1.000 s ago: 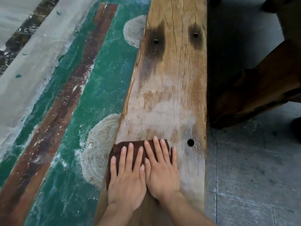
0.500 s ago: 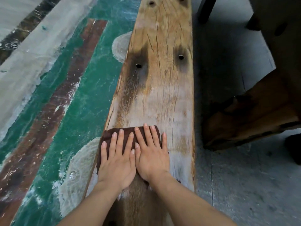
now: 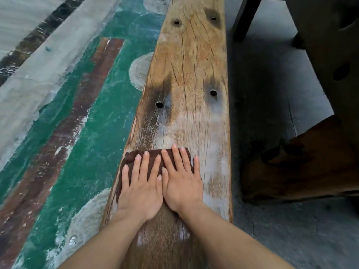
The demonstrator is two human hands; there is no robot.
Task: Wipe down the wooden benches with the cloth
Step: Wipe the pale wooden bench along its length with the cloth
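A long weathered wooden bench runs away from me, with dark stains and several round holes. A dark brown cloth lies flat on its near part, toward the left edge. My left hand and my right hand press side by side on the cloth, palms down, fingers spread and pointing forward. Most of the cloth is hidden under them. The wood behind my wrists looks darker and damp; ahead of the cloth it is pale.
Left of the bench the floor is painted green with a brown stripe and a grey band. On the right is grey stone floor, a dark wooden piece low down, and dark furniture legs at the top.
Both hands have slid the cloth forward along the bench, away from me. More of the bench's far end and my forearms now show.
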